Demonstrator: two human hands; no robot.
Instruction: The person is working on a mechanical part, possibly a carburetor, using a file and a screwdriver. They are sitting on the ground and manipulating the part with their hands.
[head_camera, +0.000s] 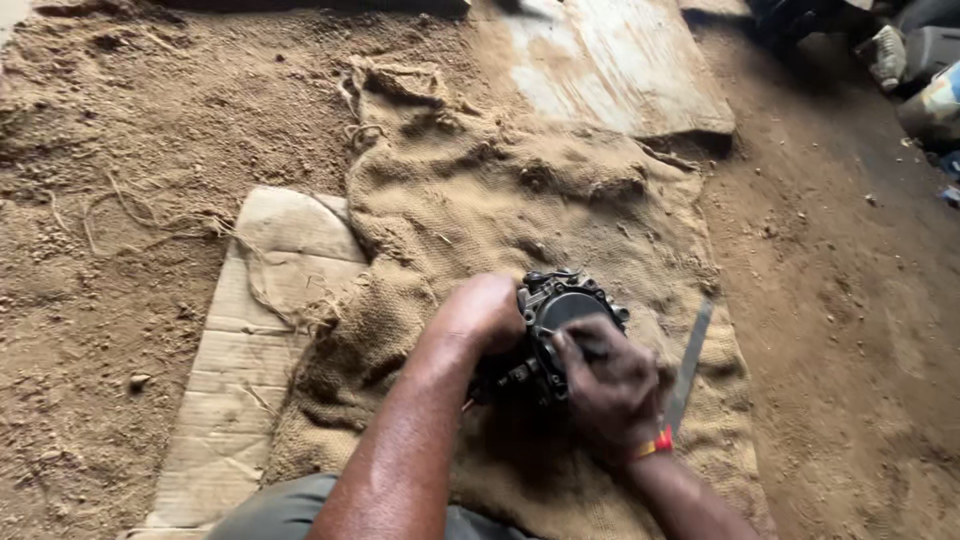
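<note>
From the head view, your left hand (487, 312) is wrapped around the left side of a dark, greasy engine part (558, 320), a round housing with bolt lugs around its rim, steadying it. Your right hand (610, 385) lies over its near right edge, fingers curled and closed on it; whether a small tool is pinched in those fingers cannot be told. The part sits on a burlap sack (500, 190) spread over the sandy ground, near you and a little right of centre. A flat metal strip (690, 365) lies on the sack just right of your right hand. A sheet of cardboard (250, 330) lies to the left, a worn board (610, 60) far off. The housing looks assembled, its round face covered; by that, the work seems at an early stage.
</note>
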